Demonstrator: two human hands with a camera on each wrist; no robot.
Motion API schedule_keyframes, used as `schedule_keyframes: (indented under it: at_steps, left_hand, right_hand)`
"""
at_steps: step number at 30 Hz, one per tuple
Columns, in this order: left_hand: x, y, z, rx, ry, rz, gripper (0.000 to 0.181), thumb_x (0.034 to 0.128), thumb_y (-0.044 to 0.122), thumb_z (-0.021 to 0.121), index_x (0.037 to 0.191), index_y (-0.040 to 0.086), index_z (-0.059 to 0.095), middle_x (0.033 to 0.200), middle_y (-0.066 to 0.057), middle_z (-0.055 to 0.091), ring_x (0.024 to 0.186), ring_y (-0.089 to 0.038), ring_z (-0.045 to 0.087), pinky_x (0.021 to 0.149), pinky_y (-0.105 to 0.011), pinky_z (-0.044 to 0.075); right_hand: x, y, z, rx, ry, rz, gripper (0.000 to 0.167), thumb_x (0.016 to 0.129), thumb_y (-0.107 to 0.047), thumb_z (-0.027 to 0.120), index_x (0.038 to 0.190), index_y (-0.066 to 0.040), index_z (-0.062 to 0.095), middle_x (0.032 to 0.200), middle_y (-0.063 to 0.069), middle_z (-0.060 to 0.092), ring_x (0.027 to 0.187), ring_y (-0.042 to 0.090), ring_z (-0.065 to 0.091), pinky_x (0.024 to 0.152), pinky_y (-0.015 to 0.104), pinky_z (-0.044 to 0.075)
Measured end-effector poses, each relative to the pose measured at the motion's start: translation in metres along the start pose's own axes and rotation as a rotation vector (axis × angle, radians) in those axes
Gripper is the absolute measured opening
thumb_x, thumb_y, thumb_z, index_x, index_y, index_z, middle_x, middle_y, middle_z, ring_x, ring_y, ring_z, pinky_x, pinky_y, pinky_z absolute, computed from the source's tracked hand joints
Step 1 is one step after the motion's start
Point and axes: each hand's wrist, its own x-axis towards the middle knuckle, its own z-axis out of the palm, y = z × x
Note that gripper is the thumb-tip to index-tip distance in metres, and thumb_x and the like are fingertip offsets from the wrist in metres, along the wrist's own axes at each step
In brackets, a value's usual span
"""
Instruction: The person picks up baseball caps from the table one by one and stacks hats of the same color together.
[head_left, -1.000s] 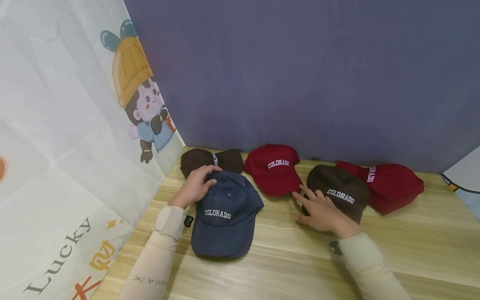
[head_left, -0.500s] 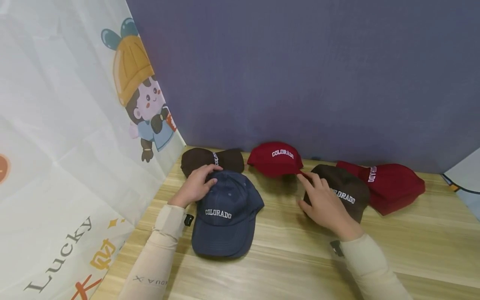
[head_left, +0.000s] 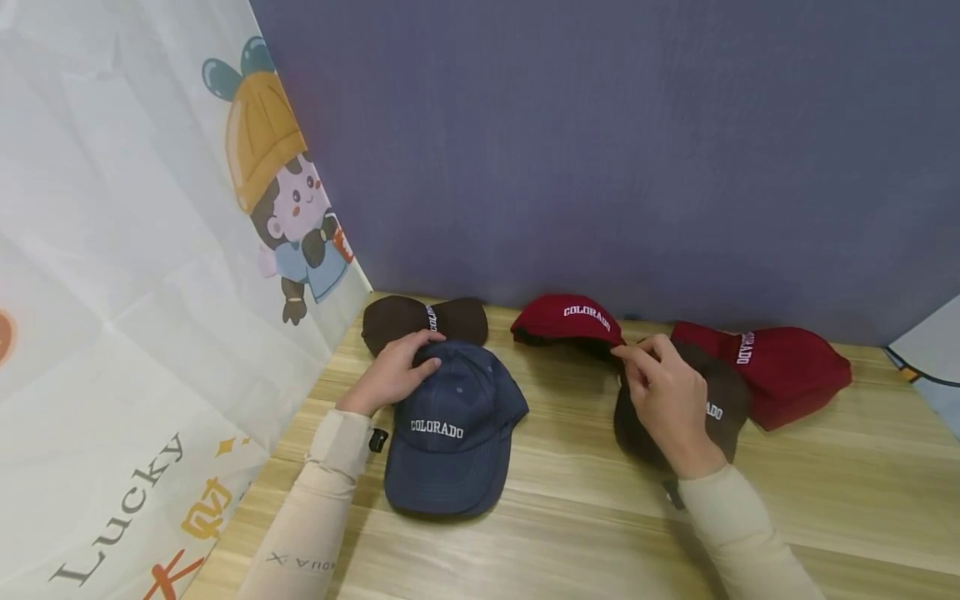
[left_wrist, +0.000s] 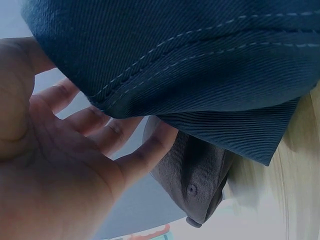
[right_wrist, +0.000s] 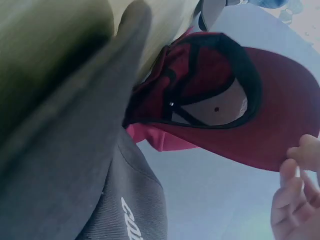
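My right hand (head_left: 667, 396) pinches the brim edge of a red cap (head_left: 573, 317) lettered COLORADO. In the right wrist view its brim is raised, and the dark-banded inside of the red cap (right_wrist: 205, 80) faces the camera. Below my right hand lies a dark brown cap (head_left: 723, 433), partly hidden by it. My left hand (head_left: 390, 375) rests at the back left of a navy cap (head_left: 450, 392). Its loosely bent fingers (left_wrist: 145, 155) touch the crown in the left wrist view. The navy cap lies with its brim toward me.
A second brown cap (head_left: 397, 321) lies on its side behind my left hand. Another red cap (head_left: 806, 371) lies on its side at the right, beside the brown one. The wooden table (head_left: 555, 517) ends at a blue-grey back panel (head_left: 600, 167). A printed white sheet (head_left: 135, 292) borders the left.
My right fingers have gone from touching the red cap's brim to pinching it. Its brim has lifted and the cap has shifted right. The left hand and navy cap stay put.
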Motion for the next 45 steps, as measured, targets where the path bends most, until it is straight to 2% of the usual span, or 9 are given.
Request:
schedule_keyframes:
  at_steps: [7, 9, 12, 16, 28, 33, 37, 39, 45]
  left_hand:
    - [0.0, 0.001, -0.001, 0.003, -0.012, -0.016, 0.039, 0.1012, 0.025, 0.065, 0.138, 0.013, 0.06, 0.142, -0.011, 0.062, 0.135, -0.034, 0.057, 0.111, -0.052, 0.044]
    - [0.0, 0.001, -0.001, 0.002, -0.008, -0.011, 0.039, 0.1009, 0.024, 0.065, 0.138, 0.012, 0.061, 0.141, -0.011, 0.063, 0.134, -0.034, 0.057, 0.111, -0.052, 0.043]
    - [0.0, 0.002, -0.002, 0.003, 0.0, -0.001, 0.039, 0.1003, 0.023, 0.066, 0.137, 0.011, 0.061, 0.141, -0.012, 0.063, 0.134, -0.034, 0.057, 0.111, -0.052, 0.044]
    - [-0.001, 0.006, -0.003, 0.005, 0.007, 0.006, 0.04, 0.0998, 0.021, 0.067, 0.138, 0.01, 0.061, 0.141, -0.012, 0.063, 0.134, -0.035, 0.057, 0.11, -0.053, 0.044]
    - [-0.001, 0.017, -0.001, 0.052, 0.01, 0.021, 0.041, 0.1005, 0.025, 0.066, 0.139, 0.014, 0.059, 0.135, -0.011, 0.062, 0.13, -0.033, 0.056, 0.11, -0.054, 0.042]
    - [-0.003, 0.025, -0.004, 0.075, 0.02, 0.041, 0.042, 0.1006, 0.027, 0.066, 0.14, 0.013, 0.059, 0.137, -0.011, 0.06, 0.133, -0.036, 0.053, 0.111, -0.055, 0.04]
    - [-0.004, 0.035, -0.005, 0.082, 0.023, 0.055, 0.04, 0.1014, 0.027, 0.065, 0.139, 0.015, 0.06, 0.136, -0.011, 0.06, 0.13, -0.035, 0.054, 0.108, -0.055, 0.042]
    - [-0.004, 0.041, -0.004, 0.082, 0.032, 0.078, 0.038, 0.1017, 0.027, 0.064, 0.138, 0.016, 0.06, 0.136, -0.009, 0.061, 0.128, -0.033, 0.055, 0.107, -0.054, 0.043]
    - [-0.008, 0.066, 0.001, 0.056, 0.082, 0.201, 0.031, 0.1022, 0.024, 0.064, 0.132, 0.014, 0.064, 0.13, -0.004, 0.065, 0.125, -0.026, 0.059, 0.106, -0.048, 0.046]
  right_hand:
    - [0.003, -0.003, -0.002, 0.05, 0.127, -0.047, 0.013, 0.084, 0.005, 0.066, 0.091, -0.004, 0.072, 0.082, 0.014, 0.058, 0.058, 0.022, 0.053, 0.049, 0.041, 0.042]
    - [0.005, -0.005, -0.003, 0.067, 0.178, -0.047, 0.012, 0.085, 0.005, 0.068, 0.095, -0.001, 0.07, 0.08, 0.015, 0.057, 0.058, 0.02, 0.05, 0.051, 0.038, 0.042]
    - [0.009, -0.008, -0.008, 0.082, 0.235, -0.039, 0.021, 0.085, 0.006, 0.071, 0.106, 0.002, 0.07, 0.08, 0.017, 0.058, 0.06, 0.019, 0.05, 0.055, 0.033, 0.039]
    - [0.017, -0.015, -0.02, 0.078, 0.284, -0.038, 0.027, 0.085, 0.006, 0.071, 0.112, 0.001, 0.074, 0.084, 0.02, 0.061, 0.063, 0.025, 0.054, 0.059, 0.034, 0.039]
    - [0.04, -0.048, -0.065, 0.169, 0.454, -0.07, 0.016, 0.084, -0.002, 0.064, 0.09, 0.003, 0.078, 0.068, 0.018, 0.053, 0.055, 0.022, 0.039, 0.058, 0.02, 0.03]
    - [0.042, -0.062, -0.08, 0.204, 0.468, -0.088, 0.02, 0.085, -0.01, 0.063, 0.086, 0.004, 0.077, 0.065, 0.018, 0.053, 0.055, 0.019, 0.039, 0.064, 0.01, 0.031]
    - [0.038, -0.071, -0.09, 0.214, 0.442, -0.136, 0.023, 0.087, -0.013, 0.062, 0.084, 0.005, 0.076, 0.063, 0.015, 0.05, 0.054, 0.014, 0.037, 0.055, 0.014, 0.029]
    - [0.035, -0.076, -0.093, 0.205, 0.422, -0.172, 0.025, 0.089, -0.014, 0.06, 0.083, 0.005, 0.075, 0.062, 0.013, 0.049, 0.053, 0.012, 0.035, 0.049, 0.019, 0.027]
    - [0.021, -0.083, -0.092, 0.19, 0.381, -0.283, 0.029, 0.093, -0.014, 0.056, 0.079, 0.002, 0.076, 0.061, 0.008, 0.05, 0.05, 0.007, 0.032, 0.042, 0.02, 0.022]
